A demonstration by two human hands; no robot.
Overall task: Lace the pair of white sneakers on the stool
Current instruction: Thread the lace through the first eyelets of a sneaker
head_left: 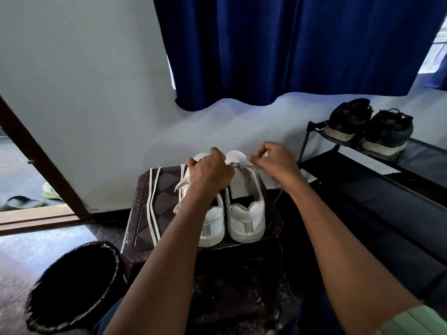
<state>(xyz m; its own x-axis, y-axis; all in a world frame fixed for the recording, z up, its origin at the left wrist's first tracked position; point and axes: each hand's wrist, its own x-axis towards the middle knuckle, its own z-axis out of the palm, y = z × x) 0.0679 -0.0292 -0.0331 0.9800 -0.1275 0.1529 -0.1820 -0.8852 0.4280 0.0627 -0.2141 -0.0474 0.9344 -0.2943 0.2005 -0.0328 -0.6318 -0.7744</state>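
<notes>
On stool (145, 189): left hand (209, 174) gripping right sneaker (245, 201), right hand (275, 163) seemingly pinching lace (250, 163); could slip, fray, miss eyelet.

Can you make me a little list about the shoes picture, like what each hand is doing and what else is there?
place: brown stool by a wall
shoes: two white sneakers, heels toward the camera
left hand: curled over the left sneaker
right hand: pinching a white lace at the right sneaker's toe end
spare lace: lies on the stool, left of the sneakers
nearby: black bin on the floor, dark shoes on a rack, blue curtain
</notes>
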